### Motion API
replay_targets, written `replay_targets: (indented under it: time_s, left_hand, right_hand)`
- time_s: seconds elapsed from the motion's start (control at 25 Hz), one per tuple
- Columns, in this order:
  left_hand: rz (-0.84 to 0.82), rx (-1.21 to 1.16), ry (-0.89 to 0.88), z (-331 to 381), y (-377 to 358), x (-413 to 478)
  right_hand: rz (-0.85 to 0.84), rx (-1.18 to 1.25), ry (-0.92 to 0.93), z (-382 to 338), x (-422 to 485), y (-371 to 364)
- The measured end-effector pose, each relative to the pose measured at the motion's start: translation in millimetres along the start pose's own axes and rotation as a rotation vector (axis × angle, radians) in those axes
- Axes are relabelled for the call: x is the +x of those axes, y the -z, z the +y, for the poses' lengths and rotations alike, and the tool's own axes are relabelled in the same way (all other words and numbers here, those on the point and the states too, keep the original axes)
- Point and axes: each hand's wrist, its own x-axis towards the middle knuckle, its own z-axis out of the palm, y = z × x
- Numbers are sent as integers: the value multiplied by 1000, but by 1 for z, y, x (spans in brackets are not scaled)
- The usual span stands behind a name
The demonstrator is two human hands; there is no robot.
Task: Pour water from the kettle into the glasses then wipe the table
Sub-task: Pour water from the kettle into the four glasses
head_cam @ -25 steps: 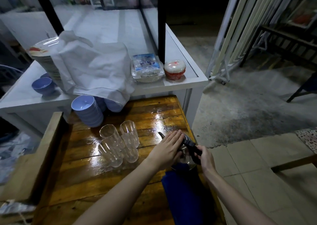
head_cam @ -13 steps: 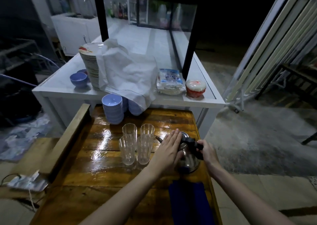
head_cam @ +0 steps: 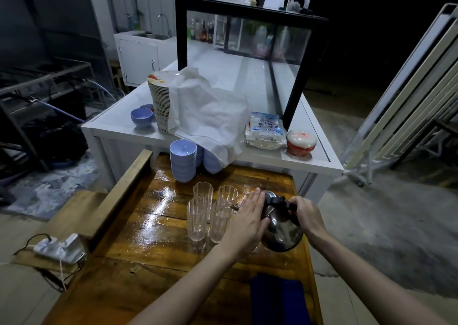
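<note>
A shiny metal kettle (head_cam: 281, 230) hangs tilted to the left just above the glossy wooden table (head_cam: 153, 245). My right hand (head_cam: 307, 213) grips its black handle. My left hand (head_cam: 250, 222) lies flat against the kettle's lid and left side, fingers together. The thin spout pokes out left of that hand, right at the rim of the near right glass (head_cam: 219, 222). Several clear ribbed glasses stand in a tight group, among them a near left one (head_cam: 197, 219) and a far left one (head_cam: 203, 192). A dark blue cloth (head_cam: 278, 300) lies at the near edge.
Stacks of blue bowls (head_cam: 183, 160) stand at the table's far end. Behind, a white counter (head_cam: 319, 162) carries a plate stack (head_cam: 159, 101), a white sheet, a packet and a red-and-white bowl. A power strip (head_cam: 58, 248) lies on a low board at left.
The kettle has come up off the table and tipped left toward the glasses, its spout now at a glass rim. The head camera has risen, showing more of the counter.
</note>
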Motion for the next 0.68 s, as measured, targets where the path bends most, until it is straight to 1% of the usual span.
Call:
replay_targets:
  time_s: [0.28,0.68]
  left_hand:
    - [15,-13,18,5,-3,1]
    - [25,-76,39,6,-6,2]
  right_hand:
    - [22,-99,47,-2,4,4]
    - [5,-223,132,-4,11,7]
